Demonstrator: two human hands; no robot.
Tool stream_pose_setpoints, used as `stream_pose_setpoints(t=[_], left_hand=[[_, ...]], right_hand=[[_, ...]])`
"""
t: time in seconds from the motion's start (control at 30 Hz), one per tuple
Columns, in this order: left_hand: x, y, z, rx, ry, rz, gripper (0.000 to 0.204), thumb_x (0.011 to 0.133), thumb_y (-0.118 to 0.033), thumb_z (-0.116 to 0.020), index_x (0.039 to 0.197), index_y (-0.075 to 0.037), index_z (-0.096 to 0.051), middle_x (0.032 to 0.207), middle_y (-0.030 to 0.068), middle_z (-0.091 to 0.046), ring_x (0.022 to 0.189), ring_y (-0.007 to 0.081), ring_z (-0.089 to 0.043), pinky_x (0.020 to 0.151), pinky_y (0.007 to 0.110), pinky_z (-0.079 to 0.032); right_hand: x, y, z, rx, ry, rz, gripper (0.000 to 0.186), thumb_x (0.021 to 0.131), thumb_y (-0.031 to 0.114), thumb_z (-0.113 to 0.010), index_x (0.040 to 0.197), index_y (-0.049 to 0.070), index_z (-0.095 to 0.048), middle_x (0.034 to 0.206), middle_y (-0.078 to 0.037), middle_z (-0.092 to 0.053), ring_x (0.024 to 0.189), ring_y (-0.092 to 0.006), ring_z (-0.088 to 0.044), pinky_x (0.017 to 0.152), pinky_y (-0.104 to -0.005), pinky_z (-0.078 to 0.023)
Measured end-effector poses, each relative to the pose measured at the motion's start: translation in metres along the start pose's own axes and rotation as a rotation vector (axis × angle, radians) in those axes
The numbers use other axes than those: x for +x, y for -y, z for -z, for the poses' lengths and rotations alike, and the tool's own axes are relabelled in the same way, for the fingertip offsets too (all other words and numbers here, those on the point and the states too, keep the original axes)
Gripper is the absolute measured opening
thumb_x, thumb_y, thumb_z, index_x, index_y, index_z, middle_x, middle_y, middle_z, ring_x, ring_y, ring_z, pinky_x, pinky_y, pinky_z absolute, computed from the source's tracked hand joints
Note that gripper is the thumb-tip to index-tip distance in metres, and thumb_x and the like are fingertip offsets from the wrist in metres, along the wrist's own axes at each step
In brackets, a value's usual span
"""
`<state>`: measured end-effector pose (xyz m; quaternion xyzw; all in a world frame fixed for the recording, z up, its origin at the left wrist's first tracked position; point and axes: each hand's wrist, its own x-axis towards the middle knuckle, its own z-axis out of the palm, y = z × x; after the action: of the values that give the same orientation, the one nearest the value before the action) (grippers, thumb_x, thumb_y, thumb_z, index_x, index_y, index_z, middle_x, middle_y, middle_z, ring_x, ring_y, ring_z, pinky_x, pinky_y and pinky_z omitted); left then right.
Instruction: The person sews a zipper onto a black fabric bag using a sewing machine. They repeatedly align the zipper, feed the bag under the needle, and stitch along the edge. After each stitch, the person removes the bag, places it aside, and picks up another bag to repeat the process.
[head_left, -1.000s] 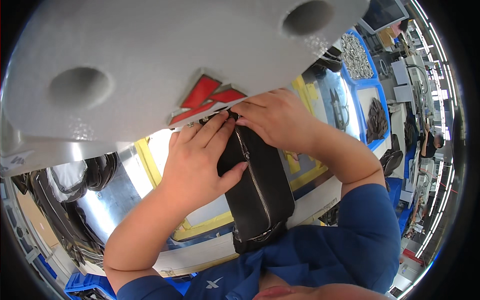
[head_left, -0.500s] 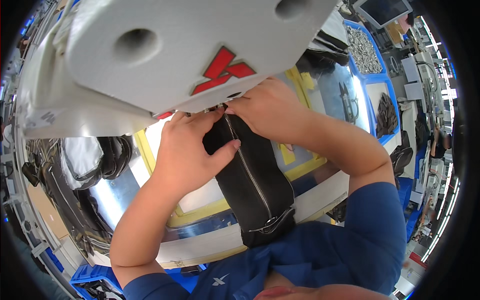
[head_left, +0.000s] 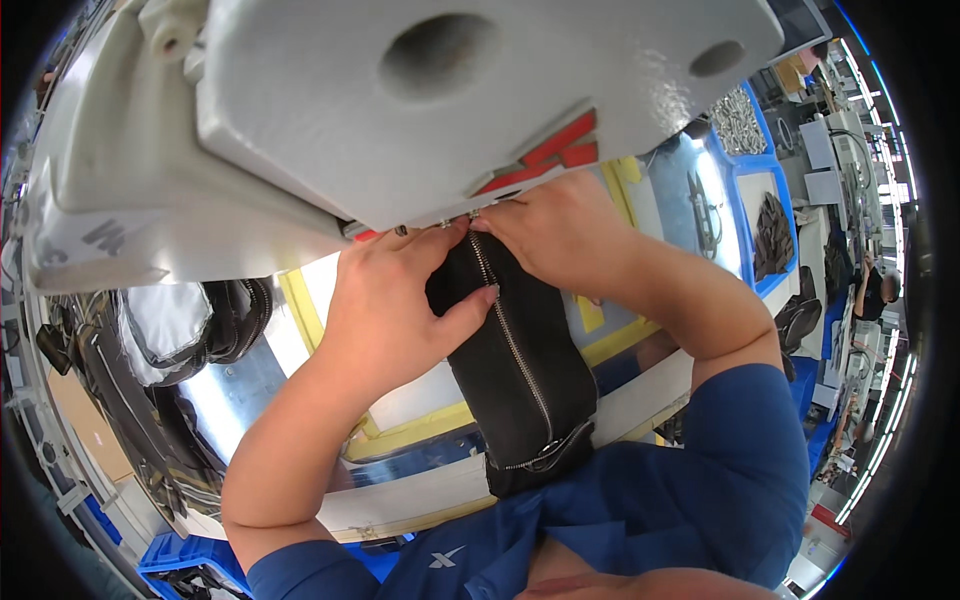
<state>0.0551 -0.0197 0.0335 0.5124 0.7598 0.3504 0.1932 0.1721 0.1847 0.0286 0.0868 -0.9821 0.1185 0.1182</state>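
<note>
Since the earlier frame the view has swung so that the grey machine head (head_left: pixel 420 110) fills more of the upper picture, and both hands have stayed pressed on the black zippered pouch (head_left: pixel 520 370), whose far end now sits right under the machine's lower edge. That pouch lies lengthwise toward the person, its near end hanging over the near edge of the desk (head_left: pixel 420 400), above the blue shirt. A metal zipper runs down its middle and curves round the near end. The left hand (head_left: pixel 400 300) lies flat over the pouch's left side, fingers stretched toward the machine and thumb bent across the black cloth, pressing rather than closing round it. The right hand (head_left: pixel 560 235) is curled over the far end, fingertips pinching the pouch beside the zipper's top. Yellow tape (head_left: pixel 300 310) marks a frame on the desk beneath the pouch. Black straps (head_left: pixel 235 320) lie near the desk's left edge, and blue trays (head_left: pixel 760 215) stand along its right side.
</note>
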Motion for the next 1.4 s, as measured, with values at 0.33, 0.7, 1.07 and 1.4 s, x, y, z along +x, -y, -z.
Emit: stream_pose_setpoints(t=[0.33, 0.7, 1.07, 1.4], left_hand=[[0.002, -0.004, 0.001, 0.104, -0.105, -0.095, 0.051, 0.077, -0.027, -0.084, 0.117, 0.005, -0.076, 0.093, 0.0182, -0.077, 0.085, 0.0351, -0.074, 0.081, 0.042, -0.059], [-0.01, -0.006, -0.014, 0.344, -0.095, -0.139, 0.073, 0.079, -0.038, -0.087, 0.137, 0.001, -0.068, 0.136, 0.0188, -0.067, 0.122, 0.0367, -0.063, 0.103, 0.047, -0.047], [-0.017, -0.005, -0.026, 0.425, -0.087, -0.181, 0.089, 0.082, -0.042, -0.087, 0.145, 0.012, -0.054, 0.143, 0.0306, -0.059, 0.128, 0.0465, -0.061, 0.113, 0.05, -0.049], [-0.024, -0.018, -0.026, 0.521, 0.087, -0.112, 0.124, 0.077, -0.068, -0.082, 0.156, 0.017, -0.038, 0.155, 0.0382, -0.046, 0.148, 0.0532, -0.043, 0.125, 0.057, -0.034]], right_hand=[[0.001, 0.003, 0.003, -0.021, 0.017, -0.007, 0.02, 0.088, 0.013, -0.064, 0.102, 0.006, -0.077, 0.102, -0.008, -0.075, 0.098, -0.028, -0.074, 0.094, -0.0422, -0.057], [-0.005, 0.006, 0.005, -0.08, 0.03, 0.04, 0.022, 0.093, 0.017, -0.065, 0.106, 0.001, -0.074, 0.097, -0.008, -0.073, 0.091, -0.0273, -0.073, 0.087, -0.0416, -0.056], [-0.016, 0.013, 0.013, -0.069, 0.108, 0.014, 0.07, 0.091, 0.05, -0.076, 0.132, -0.006, -0.067, 0.133, -0.02, -0.071, 0.125, -0.0321, -0.069, 0.107, -0.0444, -0.051], [-0.026, 0.019, 0.011, -0.101, 0.09, 0.028, 0.082, 0.086, 0.053, -0.078, 0.136, -0.01, -0.062, 0.132, -0.022, -0.068, 0.124, -0.0376, -0.066, 0.112, -0.0482, -0.049]])
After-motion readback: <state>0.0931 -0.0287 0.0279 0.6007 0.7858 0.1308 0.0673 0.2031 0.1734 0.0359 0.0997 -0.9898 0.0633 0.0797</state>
